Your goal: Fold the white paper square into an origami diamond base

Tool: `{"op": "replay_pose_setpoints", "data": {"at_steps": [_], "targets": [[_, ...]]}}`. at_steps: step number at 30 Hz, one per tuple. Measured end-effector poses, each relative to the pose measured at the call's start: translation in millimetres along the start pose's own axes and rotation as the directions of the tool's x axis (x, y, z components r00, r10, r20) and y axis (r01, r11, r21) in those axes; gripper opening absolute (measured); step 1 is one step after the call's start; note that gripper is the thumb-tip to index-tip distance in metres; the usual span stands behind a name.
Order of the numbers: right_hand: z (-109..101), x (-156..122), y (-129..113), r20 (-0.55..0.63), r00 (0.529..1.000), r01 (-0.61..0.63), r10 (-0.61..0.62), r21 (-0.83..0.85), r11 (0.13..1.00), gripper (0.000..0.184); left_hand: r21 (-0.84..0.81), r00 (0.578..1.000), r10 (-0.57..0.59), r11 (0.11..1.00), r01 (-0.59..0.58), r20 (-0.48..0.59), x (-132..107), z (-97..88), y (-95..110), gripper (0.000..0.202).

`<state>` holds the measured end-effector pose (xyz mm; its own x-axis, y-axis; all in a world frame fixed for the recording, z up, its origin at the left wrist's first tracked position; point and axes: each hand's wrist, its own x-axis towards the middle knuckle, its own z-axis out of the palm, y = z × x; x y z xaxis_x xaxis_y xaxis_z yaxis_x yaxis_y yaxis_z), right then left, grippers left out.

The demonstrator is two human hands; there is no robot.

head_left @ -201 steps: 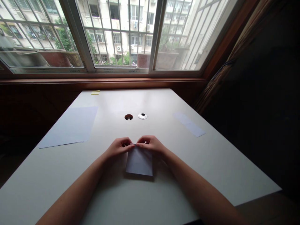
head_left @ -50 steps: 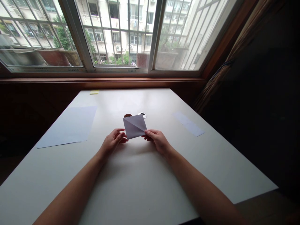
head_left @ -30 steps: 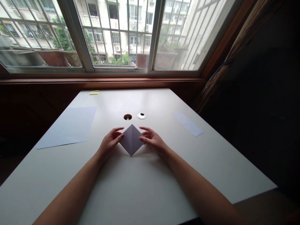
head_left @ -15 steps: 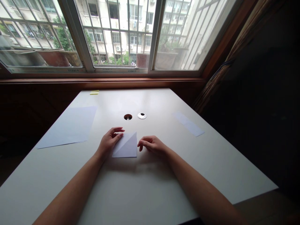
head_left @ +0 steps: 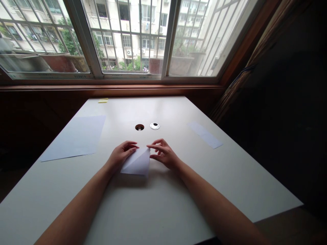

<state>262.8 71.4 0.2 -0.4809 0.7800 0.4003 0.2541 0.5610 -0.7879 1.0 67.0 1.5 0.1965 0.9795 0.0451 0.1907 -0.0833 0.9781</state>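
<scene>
A small folded sheet of white paper (head_left: pixel 136 162) is in front of me, raised a little above the white table (head_left: pixel 143 211), with a shadow beneath it. A diagonal crease or flap edge runs up to its top right corner. My left hand (head_left: pixel 123 154) grips its upper left side, thumb on top and fingers behind. My right hand (head_left: pixel 165 154) is at the paper's right edge, fingers apart. Its index fingertip meets the top right corner and the thumb is by the edge below; whether it presses the paper is hard to tell.
Large white sheets (head_left: pixel 76 137) lie on the left, and a narrow creased paper strip (head_left: pixel 205 134) on the right. Beyond my hands are a round cable hole (head_left: pixel 139 127) and its metal cover (head_left: pixel 154 126). Yellow sticky notes (head_left: pixel 103 100) sit near the far edge, below the window.
My right hand has moved up and left to the paper's top right corner, its fingers spreading. The paper has tilted and shifted slightly towards me, with my left hand still on it.
</scene>
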Motion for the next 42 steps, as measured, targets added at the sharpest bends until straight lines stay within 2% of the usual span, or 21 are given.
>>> {"op": "replay_pose_setpoints", "data": {"at_steps": [7,11,15,20,23,25,28,31,34,37,42], "targets": [[2.1,-0.8,3.3,0.1,0.992,0.066,-0.073,0.072,0.995,0.036,0.108,0.995,0.035,0.993,-0.045,0.097,-0.7,-2.4,4.0,0.04],[1.8,-0.9,-2.4,0.111,0.99,0.073,-0.081,0.078,0.994,0.024,0.139,0.995,0.043,0.989,-0.056,0.092,-1.5,-2.8,6.4,0.04],[-0.5,-1.6,-7.3,0.035,0.995,0.089,-0.089,0.002,0.996,0.019,0.076,0.999,0.051,0.996,-0.052,0.016,-1.2,-0.7,4.9,0.043],[-6.3,-4.4,-3.4,-0.189,0.978,0.061,-0.089,-0.148,0.987,0.015,-0.097,0.98,0.119,0.986,-0.136,-0.16,1.9,2.6,-3.9,0.038],[-9.6,-4.6,-1.9,-0.268,0.954,0.058,-0.136,-0.279,0.959,0.013,-0.014,0.953,0.176,0.983,-0.185,-0.248,2.9,1.2,-7.1,0.037],[-10.7,-4.4,-4.3,-0.23,0.955,0.094,-0.188,-0.367,0.925,0.011,0.09,0.945,0.209,0.977,-0.192,-0.252,2.6,-0.4,-6.3,0.036],[-9.5,-4.7,-12.8,-0.048,0.968,0.202,-0.245,-0.429,0.88,0.018,0.257,0.946,0.269,0.941,-0.219,-0.18,1.6,-1.8,-3.7,0.035],[-5.4,-5.2,-22.0,0.121,0.961,0.276,-0.249,-0.36,0.891,0.025,0.399,0.955,0.289,0.886,-0.237,-0.073,0.9,-1.9,-4.5,0.036],[-1.8,-3.9,-24.1,0.095,0.962,0.271,-0.254,-0.324,0.906,0.02,0.503,0.958,0.284,0.823,-0.266,0.041,0.9,-0.8,-8.8,0.038],[-1.3,-0.9,-16.6,-0.012,0.969,0.225,-0.249,-0.384,0.895,0.018,0.553,0.923,0.346,0.742,-0.38,0.171,1.1,1.2,-12.3,0.036],[-1.4,0.3,0.7,0.075,0.989,0.151,-0.131,-0.464,0.873,0.022,0.615,0.848,0.424,0.588,-0.526,0.319,-0.2,5.3,-12.6,0.034]]}}
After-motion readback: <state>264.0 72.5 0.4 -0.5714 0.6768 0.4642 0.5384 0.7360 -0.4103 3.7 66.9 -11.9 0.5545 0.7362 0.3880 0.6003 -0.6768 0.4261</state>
